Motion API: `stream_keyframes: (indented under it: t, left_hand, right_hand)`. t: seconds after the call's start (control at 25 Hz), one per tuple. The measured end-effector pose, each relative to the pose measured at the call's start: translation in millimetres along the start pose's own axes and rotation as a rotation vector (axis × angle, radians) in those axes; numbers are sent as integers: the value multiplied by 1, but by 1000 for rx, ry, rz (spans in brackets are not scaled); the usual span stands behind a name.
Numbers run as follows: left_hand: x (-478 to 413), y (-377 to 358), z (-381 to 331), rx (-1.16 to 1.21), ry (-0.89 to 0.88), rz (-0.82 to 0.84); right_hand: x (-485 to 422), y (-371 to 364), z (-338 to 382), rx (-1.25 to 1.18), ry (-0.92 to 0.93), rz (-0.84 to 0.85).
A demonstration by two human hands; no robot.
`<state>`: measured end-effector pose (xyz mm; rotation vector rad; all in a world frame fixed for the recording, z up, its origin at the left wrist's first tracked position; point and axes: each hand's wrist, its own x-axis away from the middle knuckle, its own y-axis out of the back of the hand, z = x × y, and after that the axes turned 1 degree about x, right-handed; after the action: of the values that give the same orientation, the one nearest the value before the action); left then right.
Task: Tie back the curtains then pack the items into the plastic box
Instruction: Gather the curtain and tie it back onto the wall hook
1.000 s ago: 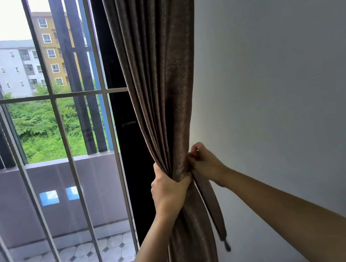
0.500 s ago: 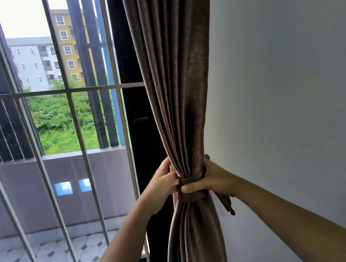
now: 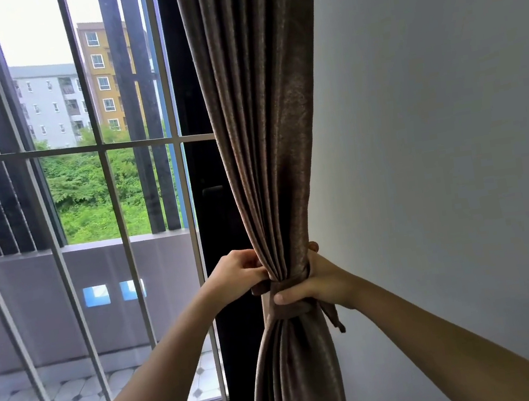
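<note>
Hands are busy at the long brown shiny cloth curtain, which hangs at the edge of the big window with white metal bars, on the side next to the plain white wall. A thin brown cloth band goes round the curtain and squeezes it into a bunch, level with the low part of the window. The left hand is on the window side of the bunch, with its fingers curled and pinching one end of the band. The right hand is on the side away from the window; it holds the band tight round the bunch, thumb across the front. A loose tail of the band hangs down just under that hand. The curtain looks soft and floppy, a bit heavy and a bit slippery, so I think the folds could slide out if the hold goes slack. The best place to hold is right at the squeezed middle, where the folds are packed together. The band is soft too and should bend easily into a knot, so it is best pinched close to its ends. No plastic box can be seen, so packing has not begun.
</note>
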<state>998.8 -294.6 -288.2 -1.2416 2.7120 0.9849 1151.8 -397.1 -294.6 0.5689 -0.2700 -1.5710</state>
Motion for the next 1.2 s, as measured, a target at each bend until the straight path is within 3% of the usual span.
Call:
stream_keyframes:
  t: [0.16, 0.28, 0.48, 0.52, 0.6, 0.68, 0.88, 1.08, 1.2]
  left_hand:
    - [4, 1, -1, 39, -168, -15]
    - [4, 10, 6, 8, -128, 10]
    - [2, 35, 24, -502, -60, -71]
    - [2, 37, 22, -468, -60, -27]
    - [4, 38, 14, -124, 33, 116]
    - [4, 36, 8, 157, 116, 147]
    - [-20, 31, 15, -56, -1, -42]
    - [-23, 14, 40, -325, -16, -111]
    - [-12, 17, 42, -316, -27, -140]
  right_hand:
    - [3, 1, -3, 14, -2, -5]
    - [5, 4, -5, 6, -2, -1]
    - [0, 0, -4, 47, -2, -25]
    - [-2, -1, -3, 52, 4, -30]
    - [-4, -1, -3, 45, -3, -28]
    - [-3, 0, -2, 30, -14, -15]
    - [-2, 1, -3, 26, -10, -40]
    - [-1, -3, -14, 22, -12, -84]
    - [3, -5, -16, 55, -18, -106]
